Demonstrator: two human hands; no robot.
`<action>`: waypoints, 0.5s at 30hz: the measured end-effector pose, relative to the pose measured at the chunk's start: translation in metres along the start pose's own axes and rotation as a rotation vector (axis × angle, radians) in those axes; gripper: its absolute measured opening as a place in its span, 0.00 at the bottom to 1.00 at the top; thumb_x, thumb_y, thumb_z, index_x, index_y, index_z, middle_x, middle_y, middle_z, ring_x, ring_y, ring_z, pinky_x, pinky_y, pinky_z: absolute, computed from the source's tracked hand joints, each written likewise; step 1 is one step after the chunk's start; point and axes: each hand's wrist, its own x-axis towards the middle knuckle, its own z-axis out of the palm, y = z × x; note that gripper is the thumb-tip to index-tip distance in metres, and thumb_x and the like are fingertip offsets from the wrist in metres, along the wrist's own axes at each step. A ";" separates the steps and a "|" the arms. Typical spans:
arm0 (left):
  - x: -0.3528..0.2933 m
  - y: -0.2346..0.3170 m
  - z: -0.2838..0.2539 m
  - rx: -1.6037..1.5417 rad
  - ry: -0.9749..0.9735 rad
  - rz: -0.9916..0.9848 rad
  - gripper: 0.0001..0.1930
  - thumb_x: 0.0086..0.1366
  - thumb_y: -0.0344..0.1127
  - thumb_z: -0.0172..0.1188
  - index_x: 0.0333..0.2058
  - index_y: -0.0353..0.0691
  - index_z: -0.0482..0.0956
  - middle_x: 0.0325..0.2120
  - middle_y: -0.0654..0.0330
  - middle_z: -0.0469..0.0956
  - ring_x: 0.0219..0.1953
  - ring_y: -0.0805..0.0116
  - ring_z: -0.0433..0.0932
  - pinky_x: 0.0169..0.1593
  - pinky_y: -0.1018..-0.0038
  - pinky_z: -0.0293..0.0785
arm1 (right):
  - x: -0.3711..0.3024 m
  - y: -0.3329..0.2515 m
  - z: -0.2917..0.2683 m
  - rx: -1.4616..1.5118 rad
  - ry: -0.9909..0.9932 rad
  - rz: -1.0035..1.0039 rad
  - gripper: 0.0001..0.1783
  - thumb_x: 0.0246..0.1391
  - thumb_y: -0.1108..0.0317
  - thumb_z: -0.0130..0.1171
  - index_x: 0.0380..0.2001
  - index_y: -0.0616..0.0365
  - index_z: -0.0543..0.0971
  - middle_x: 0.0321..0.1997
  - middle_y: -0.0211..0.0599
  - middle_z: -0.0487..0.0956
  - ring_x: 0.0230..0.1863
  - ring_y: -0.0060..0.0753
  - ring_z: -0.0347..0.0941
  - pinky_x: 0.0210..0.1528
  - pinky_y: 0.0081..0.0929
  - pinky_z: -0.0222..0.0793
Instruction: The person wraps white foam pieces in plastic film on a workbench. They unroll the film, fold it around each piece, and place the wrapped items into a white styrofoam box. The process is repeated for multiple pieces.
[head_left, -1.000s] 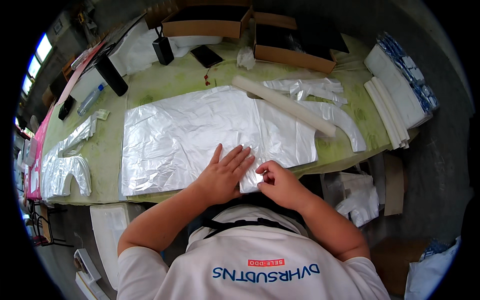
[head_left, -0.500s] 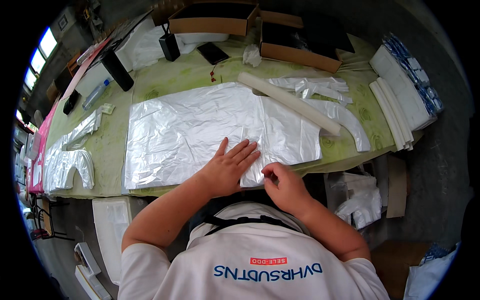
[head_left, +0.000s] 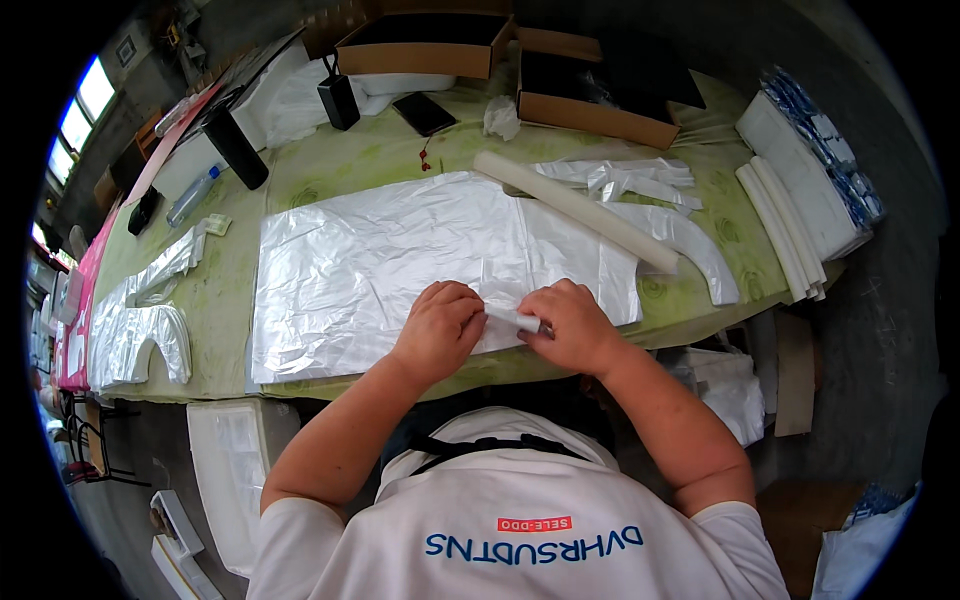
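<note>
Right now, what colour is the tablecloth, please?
The tablecloth is pale green with darker patches; head view.

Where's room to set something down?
Green cloth is bare between the large plastic sheet and the arched plastic, and between the sheet and black block. Crowded: far edge, with cardboard boxes, and the sheet's right, under the white roll.

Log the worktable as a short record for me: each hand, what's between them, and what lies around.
left hand: fingers curled at the small white plastic roll's left end; grip partly hidden
right hand: pinching its right end
between hands: small white plastic roll
beneath: crinkled translucent plastic sheeting
across sheeting: long off-white roll, diagonal
surface: green patterned tablecloth
far side: smartphone, two open cardboard boxes
far left: clear plastic bottle, black cylinder
</note>
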 end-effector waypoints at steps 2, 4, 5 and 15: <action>0.001 -0.001 0.001 0.004 0.016 -0.030 0.07 0.63 0.32 0.63 0.37 0.37 0.85 0.39 0.55 0.83 0.48 0.51 0.78 0.57 0.58 0.72 | 0.007 0.000 -0.001 0.018 -0.045 0.100 0.10 0.49 0.62 0.68 0.31 0.55 0.83 0.34 0.38 0.84 0.41 0.49 0.77 0.45 0.46 0.72; 0.001 -0.001 0.002 0.008 0.024 -0.066 0.07 0.64 0.32 0.63 0.36 0.37 0.86 0.39 0.54 0.83 0.48 0.52 0.79 0.57 0.59 0.72 | 0.015 -0.004 -0.002 0.035 -0.029 0.212 0.12 0.54 0.59 0.65 0.30 0.58 0.83 0.33 0.42 0.84 0.39 0.52 0.77 0.45 0.48 0.73; 0.001 -0.002 0.003 0.024 0.020 -0.079 0.08 0.63 0.33 0.64 0.38 0.37 0.85 0.40 0.55 0.83 0.49 0.52 0.78 0.57 0.58 0.72 | 0.019 -0.006 -0.001 0.043 -0.021 0.267 0.14 0.56 0.58 0.63 0.29 0.59 0.83 0.32 0.45 0.84 0.39 0.53 0.77 0.45 0.50 0.73; 0.009 0.014 0.017 0.298 0.015 -0.002 0.32 0.64 0.44 0.65 0.66 0.45 0.70 0.69 0.53 0.65 0.71 0.42 0.60 0.70 0.41 0.56 | 0.034 -0.010 0.012 -0.118 -0.061 0.407 0.15 0.58 0.58 0.60 0.35 0.60 0.82 0.34 0.47 0.85 0.40 0.56 0.80 0.47 0.49 0.76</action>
